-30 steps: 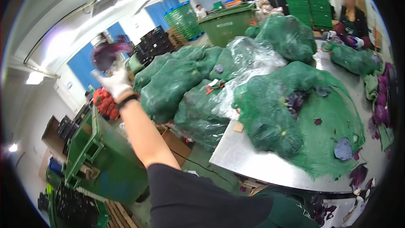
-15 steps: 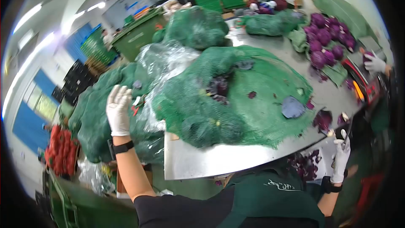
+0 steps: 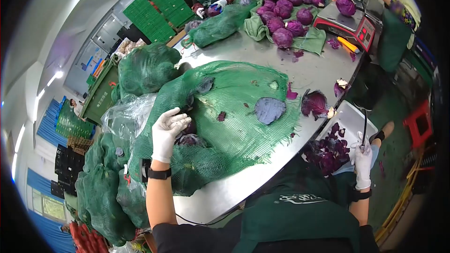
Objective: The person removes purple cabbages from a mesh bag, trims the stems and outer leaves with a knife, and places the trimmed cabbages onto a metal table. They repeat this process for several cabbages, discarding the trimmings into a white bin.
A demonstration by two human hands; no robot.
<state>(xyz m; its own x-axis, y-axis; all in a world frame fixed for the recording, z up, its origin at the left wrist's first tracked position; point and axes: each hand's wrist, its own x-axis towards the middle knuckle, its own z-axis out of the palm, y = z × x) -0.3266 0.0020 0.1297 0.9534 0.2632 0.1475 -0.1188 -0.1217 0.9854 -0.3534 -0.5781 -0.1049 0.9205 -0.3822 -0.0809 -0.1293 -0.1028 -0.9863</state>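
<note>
My left hand [image 3: 168,133], in a white glove, is open with its fingers loosely bent beside the mouth of a green mesh bag [image 3: 234,98]. Dark red cabbages [image 3: 190,139] show inside the bag, right by my fingers. My right hand [image 3: 362,166], also gloved, is closed around a knife [image 3: 364,129] whose thin dark blade points up, seen nearly edge-on. Left of that hand stands a white bin [image 3: 349,117] with purple cabbage trimmings [image 3: 328,154] in it. A loose bluish outer leaf [image 3: 270,111] lies on the spread mesh.
Trimmed red cabbages [image 3: 283,9] are heaped at the table's far side. One cabbage [image 3: 345,5] sits on a red scale [image 3: 347,23], with a yellow-handled tool [image 3: 348,45] beside it. Full mesh bags [image 3: 147,68] line the left. Co-workers are at the back and right.
My view has turned to the right. My left hand has come over to the cabbages in the mesh bag. A cabbage now rests on the scale; the knife stays in my right hand.
</note>
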